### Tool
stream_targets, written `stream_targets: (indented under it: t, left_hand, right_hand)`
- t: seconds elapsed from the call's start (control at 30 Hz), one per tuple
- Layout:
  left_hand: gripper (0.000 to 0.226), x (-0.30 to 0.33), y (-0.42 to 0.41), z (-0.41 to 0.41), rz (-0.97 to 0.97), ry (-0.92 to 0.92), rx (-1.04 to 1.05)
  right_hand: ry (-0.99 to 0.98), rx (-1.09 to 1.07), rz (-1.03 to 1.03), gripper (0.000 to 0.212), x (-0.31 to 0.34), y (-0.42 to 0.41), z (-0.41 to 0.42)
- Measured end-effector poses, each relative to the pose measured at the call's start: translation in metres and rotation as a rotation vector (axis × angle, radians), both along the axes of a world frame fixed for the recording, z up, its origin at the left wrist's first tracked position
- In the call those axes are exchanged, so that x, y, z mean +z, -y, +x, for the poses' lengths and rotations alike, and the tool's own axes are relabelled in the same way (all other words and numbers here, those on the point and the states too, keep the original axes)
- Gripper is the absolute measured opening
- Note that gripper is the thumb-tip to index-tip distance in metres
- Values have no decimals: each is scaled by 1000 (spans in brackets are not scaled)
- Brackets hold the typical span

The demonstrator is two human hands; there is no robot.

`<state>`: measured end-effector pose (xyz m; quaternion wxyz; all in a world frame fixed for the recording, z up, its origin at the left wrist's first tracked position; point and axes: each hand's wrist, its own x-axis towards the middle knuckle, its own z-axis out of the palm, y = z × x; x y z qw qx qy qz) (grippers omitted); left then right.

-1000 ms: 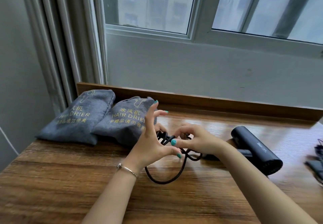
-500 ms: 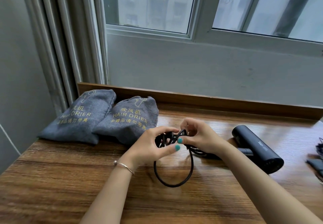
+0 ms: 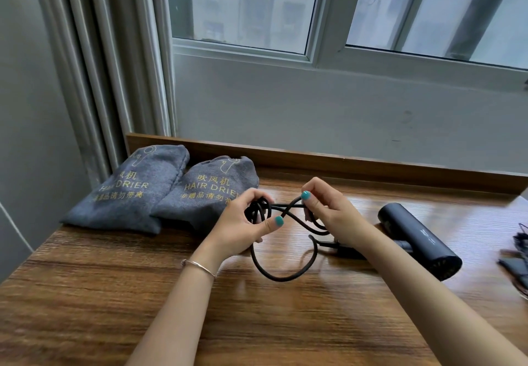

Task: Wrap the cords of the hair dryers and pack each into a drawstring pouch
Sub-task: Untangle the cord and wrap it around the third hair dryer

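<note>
Cord [image 3: 281,275] mid-wrap, centre frame, just above the surface [image 3: 85,308]. Left hand [image 3: 243,222] grips the coiled bundle; right hand [image 3: 328,211] pinches the next loop. Hair dryer [image 3: 417,240] lies at right. Advice: keep loops equal, feed slack without twisting.

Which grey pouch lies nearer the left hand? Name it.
The right-hand pouch: it sits just behind the left hand; the other pouch lies farther left.
</note>
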<state>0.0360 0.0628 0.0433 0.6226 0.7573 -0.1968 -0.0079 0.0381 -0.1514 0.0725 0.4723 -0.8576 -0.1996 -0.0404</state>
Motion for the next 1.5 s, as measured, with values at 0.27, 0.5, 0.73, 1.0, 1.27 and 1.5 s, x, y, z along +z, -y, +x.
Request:
stream_targets:
  t: [0.27,0.5,0.73,1.0,1.27,1.5]
  left_hand:
    - [26,-4,-2,5,-87,-70,18]
    - [28,-12,4,16,-303,-159,361]
    - [34,-9,5,16,-539,-253,231]
    - [44,-1,-2,6,-835,-184,-65]
    - [51,-1,-2,0,-865,-199,-219]
    - [46,-1,-6,-6,-929,-156,-628]
  right_hand:
    - [45,-71,-45,18,3,7,1]
    - [378,-93,-106,16,4,-4,-12]
    - [351,-182,-61,16,5,-3,-12]
    - [49,-223,-38,14,13,9,2]
    - [-182,-96,-206,18,74,18,9]
    - [-352,33,-285,10,94,15,25]
